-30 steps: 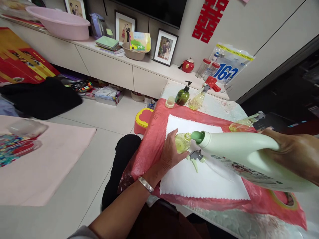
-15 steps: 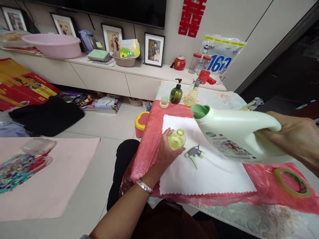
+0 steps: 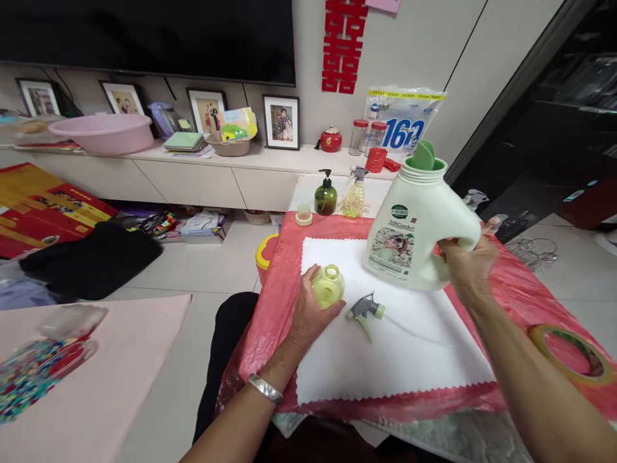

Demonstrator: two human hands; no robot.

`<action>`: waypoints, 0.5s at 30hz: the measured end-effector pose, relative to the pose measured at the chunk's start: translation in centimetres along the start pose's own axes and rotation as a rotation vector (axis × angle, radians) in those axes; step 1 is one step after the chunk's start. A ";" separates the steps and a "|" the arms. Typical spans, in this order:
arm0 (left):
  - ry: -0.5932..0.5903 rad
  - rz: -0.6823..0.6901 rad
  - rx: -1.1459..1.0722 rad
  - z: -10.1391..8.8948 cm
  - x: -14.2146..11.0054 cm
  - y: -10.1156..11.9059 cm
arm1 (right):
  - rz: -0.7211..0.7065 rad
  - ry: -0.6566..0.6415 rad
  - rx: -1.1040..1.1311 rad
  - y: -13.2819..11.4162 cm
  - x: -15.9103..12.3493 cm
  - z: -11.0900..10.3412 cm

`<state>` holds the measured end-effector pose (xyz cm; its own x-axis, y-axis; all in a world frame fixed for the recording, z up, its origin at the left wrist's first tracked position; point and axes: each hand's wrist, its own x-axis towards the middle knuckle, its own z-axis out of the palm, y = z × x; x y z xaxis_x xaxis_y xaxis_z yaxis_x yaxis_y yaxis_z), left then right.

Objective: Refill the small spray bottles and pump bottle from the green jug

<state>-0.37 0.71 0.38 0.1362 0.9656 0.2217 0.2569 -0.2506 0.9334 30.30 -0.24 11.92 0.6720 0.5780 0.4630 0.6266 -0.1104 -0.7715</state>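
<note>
My left hand [image 3: 311,315] is wrapped round a small yellow-green spray bottle [image 3: 328,288] without its head, its round mouth facing up. My right hand [image 3: 465,267] grips the handle of a big pale green detergent jug [image 3: 395,222]. The jug stands nearly upright with a slight tilt, and a green pouring spout shows in its uncapped neck. Between the hands, a grey and green trigger sprayer head [image 3: 367,312] with a thin clear tube lies on a white scalloped cloth [image 3: 357,379]. A pale cap [image 3: 303,215] rests beyond the left hand.
Behind the cloth stand a dark green pump bottle [image 3: 326,194] and a clear spray bottle [image 3: 355,194]. A roll of tape [image 3: 571,354] lies at the right on red plastic sheeting [image 3: 263,334]. A pink-covered surface [image 3: 144,347] with colourful small pieces is at the left.
The jug has swung from lying tilted with its mouth leftward to nearly upright, moving away from the small bottle. My left hand still holds the bottle; the view has tipped upward.
</note>
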 end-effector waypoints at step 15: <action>0.002 -0.016 0.003 0.1 0.1 -0.3 | 0.202 -0.187 0.019 2.4 -2.8 0.2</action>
<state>-0.30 0.88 0.13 0.1303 0.9697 0.2068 0.2618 -0.2348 0.9361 29.85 -1.95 8.69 0.6968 0.6854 0.2115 0.4787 -0.2248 -0.8487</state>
